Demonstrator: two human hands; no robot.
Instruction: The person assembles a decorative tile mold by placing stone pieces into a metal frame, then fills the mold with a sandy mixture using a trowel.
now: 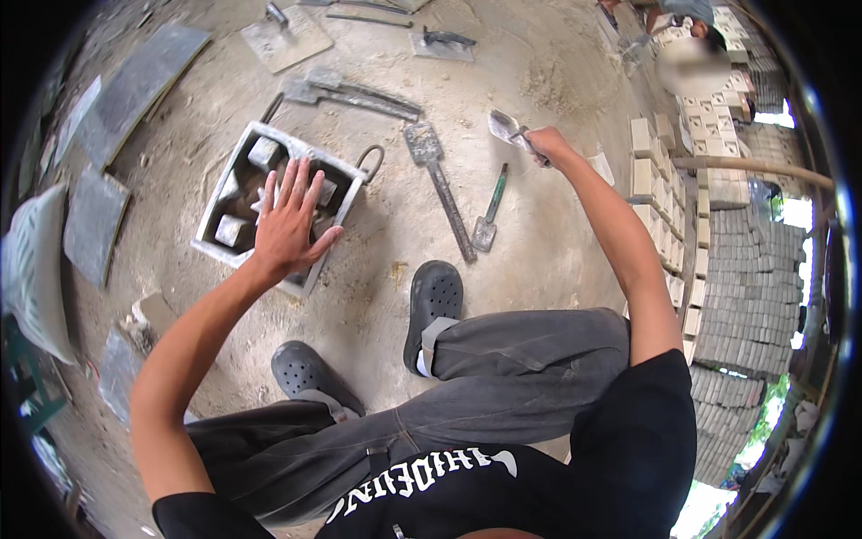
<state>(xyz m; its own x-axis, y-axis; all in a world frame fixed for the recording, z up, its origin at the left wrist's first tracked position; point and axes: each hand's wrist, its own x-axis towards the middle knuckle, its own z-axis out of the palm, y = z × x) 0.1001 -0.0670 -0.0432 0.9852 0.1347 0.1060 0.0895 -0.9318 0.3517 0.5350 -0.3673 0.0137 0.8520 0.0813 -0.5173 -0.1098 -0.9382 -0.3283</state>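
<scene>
A square metal mould with a pale, crusted rim rests on the ground at left, turned at an angle. Light block-shaped cores and a star-shaped piece stand in it over darker material. My left hand spreads its fingers across the mould, palm down; whether it presses on anything beneath is hidden. Out to the right, my right hand is closed round the handle of a small trowel, its pale, dusty blade pointing left. A curved metal loop sticks out from the mould's right corner.
Between my hands lie a long flat-headed metal tool and a green-handled trowel. Farther off are more metal bars and two floats. Grey boards lie left; pale blocks and stacked tiles stand right, near another person.
</scene>
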